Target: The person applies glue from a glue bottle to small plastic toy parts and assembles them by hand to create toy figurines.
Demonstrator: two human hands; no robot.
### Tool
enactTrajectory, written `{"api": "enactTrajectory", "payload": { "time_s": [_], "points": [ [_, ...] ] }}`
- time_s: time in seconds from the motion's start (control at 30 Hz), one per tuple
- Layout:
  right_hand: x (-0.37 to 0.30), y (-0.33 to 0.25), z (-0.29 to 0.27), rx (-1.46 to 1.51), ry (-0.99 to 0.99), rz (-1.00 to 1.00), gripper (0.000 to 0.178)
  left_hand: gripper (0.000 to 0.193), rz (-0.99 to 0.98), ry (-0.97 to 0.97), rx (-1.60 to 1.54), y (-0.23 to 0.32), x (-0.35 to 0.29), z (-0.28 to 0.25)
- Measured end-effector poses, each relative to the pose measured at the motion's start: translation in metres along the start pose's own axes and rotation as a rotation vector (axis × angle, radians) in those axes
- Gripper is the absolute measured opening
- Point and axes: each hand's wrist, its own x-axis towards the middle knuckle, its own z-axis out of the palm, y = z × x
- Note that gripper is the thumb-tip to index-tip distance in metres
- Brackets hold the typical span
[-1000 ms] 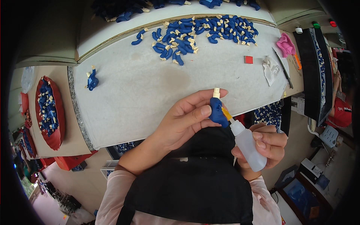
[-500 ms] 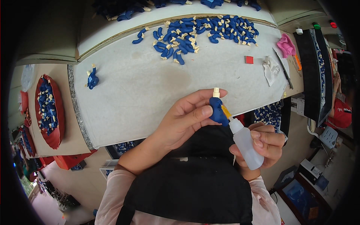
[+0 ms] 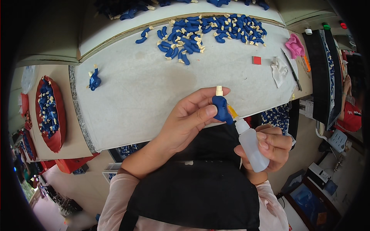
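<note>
Between the thumb and fingers of my left hand (image 3: 192,115) is a small blue figurine torso (image 3: 221,108) with a cream peg on top. My right hand (image 3: 271,146) grips a translucent white squeeze bottle (image 3: 252,148), tilted up to the left. Its amber nozzle tip (image 3: 232,111) sits right beside the torso's right side; I cannot tell whether they touch. On the far side of the table lies a heap of small blue arm pieces (image 3: 189,36) with cream ends. One assembled blue piece (image 3: 94,79) with cream ends lies alone at the left.
A red sack (image 3: 61,127) of blue parts stands at the left. Toward the right lie a red block (image 3: 256,60), a white cloth (image 3: 279,71), a thin dark tool (image 3: 291,69) and a pink cloth (image 3: 295,47). Beyond, a dark conveyor (image 3: 323,77) runs past another person's red sleeve (image 3: 348,115).
Both hands have shifted slightly up and left, carrying the torso and the bottle. Both grips look the same, with the nozzle still beside the torso.
</note>
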Motion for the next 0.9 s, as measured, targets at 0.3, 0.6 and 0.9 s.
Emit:
{"api": "enactTrajectory", "payload": {
  "time_s": [0.3,0.6,0.9],
  "points": [
    [-0.0014,0.0008,0.0007,0.024,0.006,-0.023,0.046,0.039,0.069,0.025,0.063,-0.0032,0.0008,-0.0035],
    [-0.0032,0.0018,0.0023,0.058,0.011,-0.021,0.048,0.038,0.109,0.02,0.122,-0.0039,0.0018,-0.0043],
    [-0.003,0.0013,0.0027,0.096,0.029,0.021,0.045,0.039,0.078,0.003,0.072,-0.0045,0.0028,-0.0048]
  ]
}}
